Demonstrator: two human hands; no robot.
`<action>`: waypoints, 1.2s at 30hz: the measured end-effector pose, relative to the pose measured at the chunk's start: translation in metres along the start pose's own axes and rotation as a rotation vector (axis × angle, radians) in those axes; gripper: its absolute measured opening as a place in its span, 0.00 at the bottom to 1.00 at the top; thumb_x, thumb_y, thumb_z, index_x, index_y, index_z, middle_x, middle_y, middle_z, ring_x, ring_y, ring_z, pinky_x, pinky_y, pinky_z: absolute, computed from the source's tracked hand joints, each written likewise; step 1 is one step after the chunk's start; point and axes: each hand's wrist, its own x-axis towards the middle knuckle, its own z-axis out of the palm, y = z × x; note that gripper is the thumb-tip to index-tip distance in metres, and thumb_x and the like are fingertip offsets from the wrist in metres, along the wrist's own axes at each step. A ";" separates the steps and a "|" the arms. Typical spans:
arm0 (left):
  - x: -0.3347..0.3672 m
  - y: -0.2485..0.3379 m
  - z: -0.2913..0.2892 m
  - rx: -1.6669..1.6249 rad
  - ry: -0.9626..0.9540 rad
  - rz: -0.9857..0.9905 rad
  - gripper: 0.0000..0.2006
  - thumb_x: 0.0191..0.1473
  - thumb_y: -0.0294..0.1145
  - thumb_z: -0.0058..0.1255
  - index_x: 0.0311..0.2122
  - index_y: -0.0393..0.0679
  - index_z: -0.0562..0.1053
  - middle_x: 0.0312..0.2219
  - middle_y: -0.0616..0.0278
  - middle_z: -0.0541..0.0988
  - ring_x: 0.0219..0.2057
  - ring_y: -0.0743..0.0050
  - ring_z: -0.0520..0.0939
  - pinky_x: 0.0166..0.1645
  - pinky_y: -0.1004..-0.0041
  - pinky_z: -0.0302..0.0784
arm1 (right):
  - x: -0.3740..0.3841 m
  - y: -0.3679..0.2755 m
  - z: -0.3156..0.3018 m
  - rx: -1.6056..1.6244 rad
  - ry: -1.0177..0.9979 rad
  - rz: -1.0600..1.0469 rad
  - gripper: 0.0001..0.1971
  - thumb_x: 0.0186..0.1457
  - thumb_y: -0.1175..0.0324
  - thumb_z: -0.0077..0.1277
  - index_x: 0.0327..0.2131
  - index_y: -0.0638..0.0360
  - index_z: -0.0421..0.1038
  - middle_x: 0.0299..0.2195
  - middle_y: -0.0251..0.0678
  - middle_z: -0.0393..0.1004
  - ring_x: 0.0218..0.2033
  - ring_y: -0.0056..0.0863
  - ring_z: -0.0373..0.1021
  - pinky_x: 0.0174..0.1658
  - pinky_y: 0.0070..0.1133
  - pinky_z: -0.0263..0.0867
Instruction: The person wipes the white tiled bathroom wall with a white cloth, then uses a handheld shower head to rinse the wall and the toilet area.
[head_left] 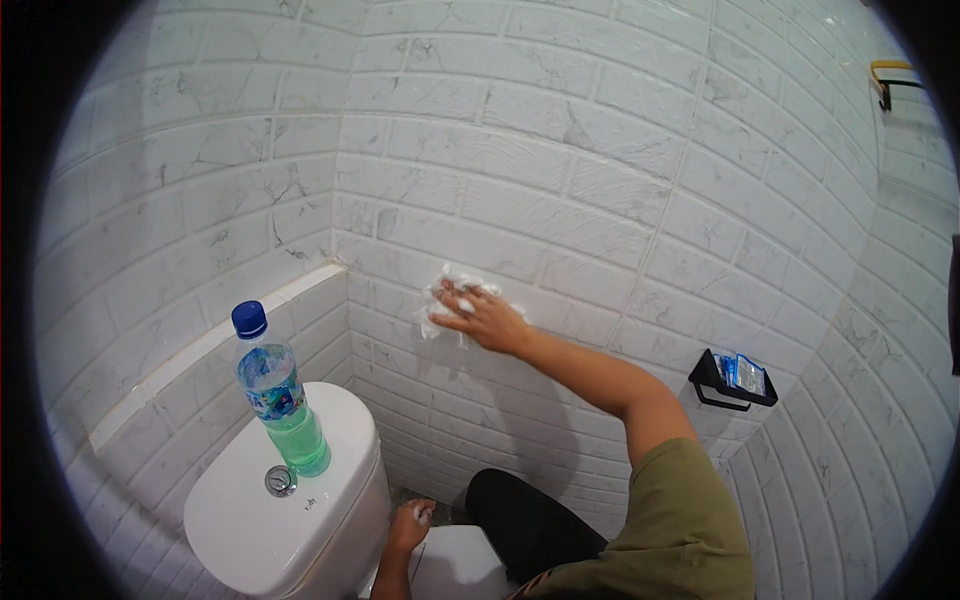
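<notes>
My right hand [485, 318] reaches out to the tiled wall, its fingers spread over a crumpled white cloth [432, 327] that it presses flat against the tiles. Whether the cloth is fabric or tissue I cannot tell; white edges show around and between the fingers. Low down, beside the toilet tank [235, 520], my left hand [408, 525] is closed, with a small white bit showing at its fingers. A clear plastic bottle [290, 425] with a blue cap and green liquid stands upright on the tank lid, next to the round flush button [281, 481].
A black wall holder [735, 385] with blue packets is fixed to the wall at right. Higher up at the far right hangs a yellow and black hook or handle [890, 75]. A white ledge [215, 350] runs along the left wall. My dark-clad knee [510, 510] is below.
</notes>
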 end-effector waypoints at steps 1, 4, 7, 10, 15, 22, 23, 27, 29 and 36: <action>0.004 0.000 0.000 0.001 0.014 0.029 0.08 0.49 0.24 0.48 0.34 0.38 0.76 0.31 0.51 0.80 0.35 0.51 0.80 0.42 0.63 0.75 | 0.004 0.005 -0.006 -0.004 -0.014 -0.058 0.28 0.52 0.72 0.42 0.57 0.36 0.59 0.64 0.38 0.48 0.61 0.40 0.54 0.60 0.37 0.55; 0.000 0.004 -0.007 -0.015 0.044 -0.059 0.08 0.50 0.25 0.47 0.33 0.38 0.76 0.31 0.51 0.80 0.35 0.51 0.80 0.42 0.62 0.75 | 0.026 0.055 -0.060 -0.182 -0.071 0.156 0.30 0.50 0.73 0.44 0.57 0.30 0.60 0.64 0.37 0.49 0.59 0.45 0.55 0.53 0.37 0.65; 0.000 -0.004 -0.003 -0.011 0.058 -0.082 0.08 0.49 0.24 0.47 0.34 0.37 0.76 0.31 0.51 0.80 0.35 0.52 0.80 0.42 0.62 0.75 | 0.035 0.150 -0.148 -0.461 0.281 0.381 0.33 0.51 0.73 0.45 0.60 0.33 0.55 0.65 0.38 0.44 0.64 0.44 0.46 0.59 0.45 0.54; 0.003 -0.007 0.004 -0.029 0.021 -0.039 0.09 0.51 0.21 0.47 0.37 0.35 0.76 0.32 0.48 0.80 0.34 0.57 0.82 0.41 0.68 0.76 | 0.019 0.213 -0.217 -0.577 0.508 0.716 0.31 0.54 0.65 0.43 0.62 0.43 0.50 0.64 0.42 0.45 0.66 0.42 0.41 0.62 0.46 0.43; 0.003 -0.023 0.011 -0.046 0.016 -0.006 0.10 0.49 0.19 0.46 0.37 0.33 0.76 0.32 0.48 0.80 0.35 0.58 0.82 0.41 0.69 0.76 | 0.037 0.171 -0.166 -0.576 0.384 0.649 0.31 0.53 0.66 0.44 0.62 0.45 0.51 0.65 0.45 0.42 0.66 0.46 0.38 0.63 0.46 0.42; 0.007 -0.018 0.011 -0.020 0.054 0.032 0.08 0.47 0.21 0.48 0.34 0.38 0.75 0.30 0.52 0.80 0.34 0.51 0.80 0.42 0.62 0.75 | 0.024 0.024 -0.007 0.045 -0.007 -0.150 0.26 0.52 0.71 0.44 0.55 0.34 0.61 0.62 0.43 0.52 0.53 0.49 0.62 0.54 0.38 0.63; 0.006 -0.017 0.012 -0.028 0.047 0.047 0.08 0.48 0.21 0.48 0.35 0.37 0.75 0.31 0.52 0.80 0.34 0.52 0.80 0.42 0.64 0.75 | 0.023 0.024 0.009 0.094 -0.032 -0.242 0.26 0.52 0.71 0.44 0.55 0.33 0.61 0.61 0.42 0.53 0.53 0.47 0.62 0.54 0.37 0.63; 0.002 -0.023 0.009 -0.048 0.054 0.062 0.08 0.49 0.20 0.47 0.35 0.36 0.75 0.32 0.51 0.80 0.34 0.57 0.81 0.42 0.68 0.75 | 0.104 0.077 -0.050 -0.328 0.047 0.200 0.25 0.53 0.70 0.44 0.55 0.34 0.60 0.60 0.40 0.56 0.55 0.40 0.61 0.57 0.41 0.57; 0.001 -0.023 0.010 -0.046 0.042 0.064 0.08 0.49 0.20 0.47 0.35 0.37 0.75 0.32 0.52 0.80 0.35 0.57 0.81 0.42 0.69 0.75 | 0.137 0.127 -0.086 -0.321 0.424 0.293 0.26 0.53 0.70 0.44 0.56 0.40 0.60 0.60 0.42 0.56 0.56 0.43 0.59 0.55 0.43 0.58; 0.001 -0.043 0.021 -0.086 0.065 0.036 0.08 0.50 0.22 0.48 0.36 0.40 0.76 0.32 0.53 0.81 0.35 0.57 0.81 0.42 0.67 0.76 | 0.183 0.069 -0.026 -0.204 0.286 0.380 0.26 0.52 0.69 0.44 0.57 0.46 0.60 0.62 0.47 0.51 0.60 0.44 0.55 0.61 0.38 0.50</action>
